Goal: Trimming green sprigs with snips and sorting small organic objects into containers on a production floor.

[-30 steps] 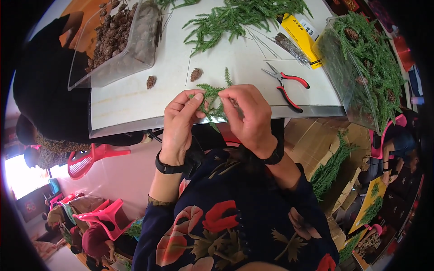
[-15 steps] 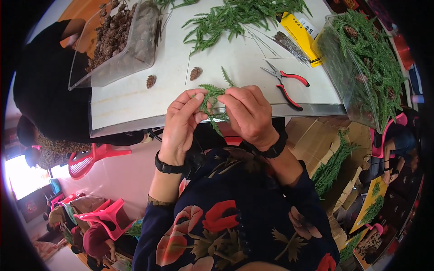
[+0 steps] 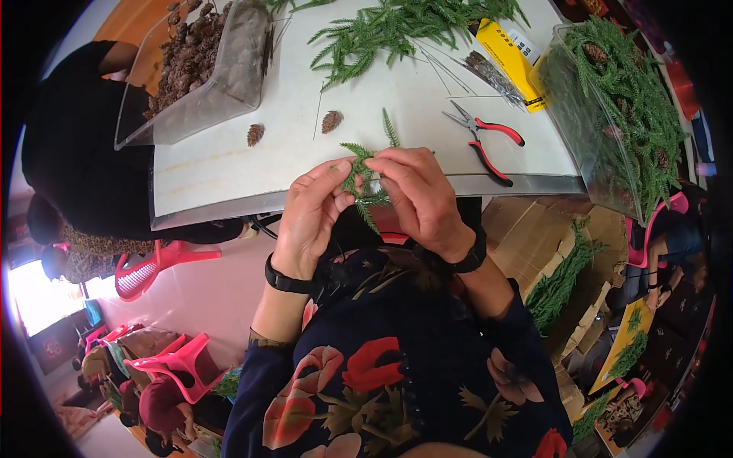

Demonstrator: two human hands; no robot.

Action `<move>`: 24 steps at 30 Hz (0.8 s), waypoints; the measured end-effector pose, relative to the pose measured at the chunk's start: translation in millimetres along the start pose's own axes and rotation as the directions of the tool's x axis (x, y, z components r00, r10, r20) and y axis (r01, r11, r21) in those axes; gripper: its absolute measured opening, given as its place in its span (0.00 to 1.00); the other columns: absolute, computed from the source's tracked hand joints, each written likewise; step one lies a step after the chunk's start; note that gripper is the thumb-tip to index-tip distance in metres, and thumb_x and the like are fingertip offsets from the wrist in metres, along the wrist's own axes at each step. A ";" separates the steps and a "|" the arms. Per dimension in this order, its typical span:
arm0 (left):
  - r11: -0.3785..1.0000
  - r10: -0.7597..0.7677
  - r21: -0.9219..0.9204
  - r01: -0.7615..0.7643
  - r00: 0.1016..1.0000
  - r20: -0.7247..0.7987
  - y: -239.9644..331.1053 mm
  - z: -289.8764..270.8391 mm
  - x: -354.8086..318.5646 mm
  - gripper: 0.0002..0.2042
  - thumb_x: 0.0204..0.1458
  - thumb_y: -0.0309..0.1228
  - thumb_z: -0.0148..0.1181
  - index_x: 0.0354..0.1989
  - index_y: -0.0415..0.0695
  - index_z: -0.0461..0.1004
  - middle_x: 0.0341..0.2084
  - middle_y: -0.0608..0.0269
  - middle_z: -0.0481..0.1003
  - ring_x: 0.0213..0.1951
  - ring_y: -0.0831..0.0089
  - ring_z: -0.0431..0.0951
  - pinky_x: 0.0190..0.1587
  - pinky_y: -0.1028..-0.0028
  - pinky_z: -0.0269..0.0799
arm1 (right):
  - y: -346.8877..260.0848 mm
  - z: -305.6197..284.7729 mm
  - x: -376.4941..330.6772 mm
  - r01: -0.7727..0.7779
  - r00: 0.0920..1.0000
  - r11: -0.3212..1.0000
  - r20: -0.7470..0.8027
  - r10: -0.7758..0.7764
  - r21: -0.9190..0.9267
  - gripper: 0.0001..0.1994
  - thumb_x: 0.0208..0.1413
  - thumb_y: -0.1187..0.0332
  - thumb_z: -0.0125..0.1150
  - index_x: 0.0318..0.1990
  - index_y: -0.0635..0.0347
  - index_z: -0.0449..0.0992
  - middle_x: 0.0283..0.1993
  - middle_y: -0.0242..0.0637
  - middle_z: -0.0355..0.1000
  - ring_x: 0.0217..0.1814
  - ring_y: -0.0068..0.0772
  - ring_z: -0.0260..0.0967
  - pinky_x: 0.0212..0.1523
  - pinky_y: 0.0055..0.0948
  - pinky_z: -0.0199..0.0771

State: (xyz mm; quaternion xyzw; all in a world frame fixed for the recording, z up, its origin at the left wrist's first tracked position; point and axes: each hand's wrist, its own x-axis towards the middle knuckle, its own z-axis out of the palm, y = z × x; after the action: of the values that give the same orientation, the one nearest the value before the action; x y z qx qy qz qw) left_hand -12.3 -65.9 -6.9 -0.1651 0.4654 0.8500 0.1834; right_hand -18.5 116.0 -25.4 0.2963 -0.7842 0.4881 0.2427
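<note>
Just over the table's near edge, both my hands hold a small green artificial pine sprig (image 3: 366,197) between them. My left hand (image 3: 314,202) pinches its left side with thumb and fingers. On the other side my right hand (image 3: 424,195) grips the sprig with thumb and bent fingers. One frond sticks up past my right fingertips, and another hangs below. Two small pine cones lie beyond my hands, one pine cone (image 3: 331,121) nearer the middle and another pine cone (image 3: 256,135) farther left. Red-and-black pliers (image 3: 482,145) rest to the right of my right hand, jaws apart.
A clear bin (image 3: 246,91) of pine cones stands at the left, near a person in black (image 3: 84,145). More green sprigs (image 3: 405,34), thin wires (image 3: 437,72) and a yellow package (image 3: 508,61) lie farther back. Another bin (image 3: 603,145) of greenery sits right. An open cardboard box (image 3: 527,237) stands below the table.
My right hand has shifted slightly and its fingers have re-gripped the sprig. The upright frond has swung a little to the right. My left hand keeps its pinch.
</note>
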 end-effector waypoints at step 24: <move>0.989 -0.060 -0.126 0.076 0.991 0.122 -2.4 1.6 -2.0 0.11 0.57 0.26 0.55 0.46 0.34 0.71 0.30 0.59 0.76 0.30 0.74 0.76 0.31 0.83 0.71 | -2.3 -17.1 -5.6 -0.125 0.991 0.979 -0.027 0.131 0.160 0.12 0.46 0.85 0.62 0.38 0.64 0.73 0.39 0.41 0.73 0.41 0.36 0.73 0.40 0.28 0.75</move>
State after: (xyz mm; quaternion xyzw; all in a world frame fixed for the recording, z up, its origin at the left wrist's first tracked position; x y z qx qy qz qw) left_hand -9.6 -63.6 -6.9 -0.1420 0.3913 0.8801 0.2283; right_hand -11.3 132.0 -20.8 0.2543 -0.7559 0.5687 0.2013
